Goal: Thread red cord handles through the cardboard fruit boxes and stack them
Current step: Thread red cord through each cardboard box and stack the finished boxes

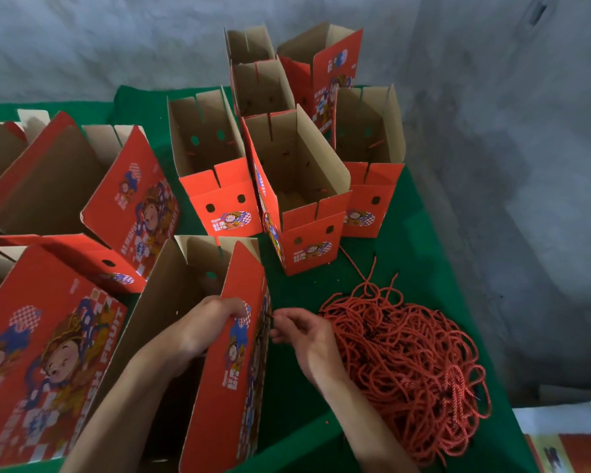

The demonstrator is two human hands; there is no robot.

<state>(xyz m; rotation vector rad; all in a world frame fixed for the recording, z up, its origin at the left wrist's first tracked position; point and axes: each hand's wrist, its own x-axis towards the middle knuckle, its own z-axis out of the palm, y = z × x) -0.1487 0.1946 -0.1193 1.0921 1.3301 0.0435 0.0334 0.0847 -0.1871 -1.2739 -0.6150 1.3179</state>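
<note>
An open red cardboard fruit box (pixel 232 370) stands in front of me on the green table. My left hand (pixel 209 322) grips the top edge of its right wall, fingers curled over the rim. Just outside that wall, my right hand (pixel 301 332) pinches the dark tip of a red cord against the box side. A big tangled pile of red cords (pixel 410 367) lies right of that hand. Whether the cord tip has entered a hole is hidden.
Several open red boxes (pixel 301 199) stand upright in a cluster at the back. More boxes (pixel 48 339) lean at the left. The green table cover (pixel 406 268) ends at the right against a grey concrete floor. Flat printed cardboard (pixel 567 452) shows at bottom right.
</note>
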